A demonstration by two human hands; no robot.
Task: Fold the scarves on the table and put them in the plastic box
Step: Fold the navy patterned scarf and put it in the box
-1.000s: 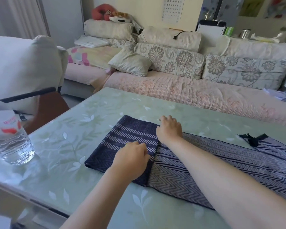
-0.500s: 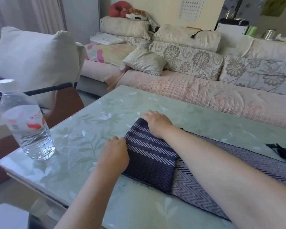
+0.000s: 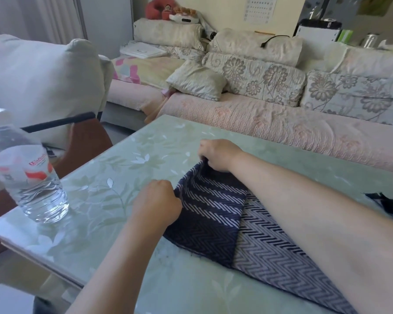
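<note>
A dark blue scarf [image 3: 210, 214] with a white zigzag pattern lies on the green glass table [image 3: 127, 177], its left end folded over onto itself. My left hand [image 3: 158, 206] grips the near left corner of the folded part. My right hand [image 3: 217, 154] pinches the far left corner, which is raised slightly off the table. The rest of the scarf runs to the right under my right forearm. Its dark fringe [image 3: 386, 201] shows at the right edge. No plastic box is in view.
A clear water bottle [image 3: 26, 177] with a red and white label stands at the table's left corner. A chair with a white cushion [image 3: 43, 85] is to the left. A sofa [image 3: 270, 123] with floral pillows runs along the table's far side.
Both hands slid left from the fold's right edge to its left edge and now grip its corners. The far corner has lifted. The view shifted, bringing the bottle further in.
</note>
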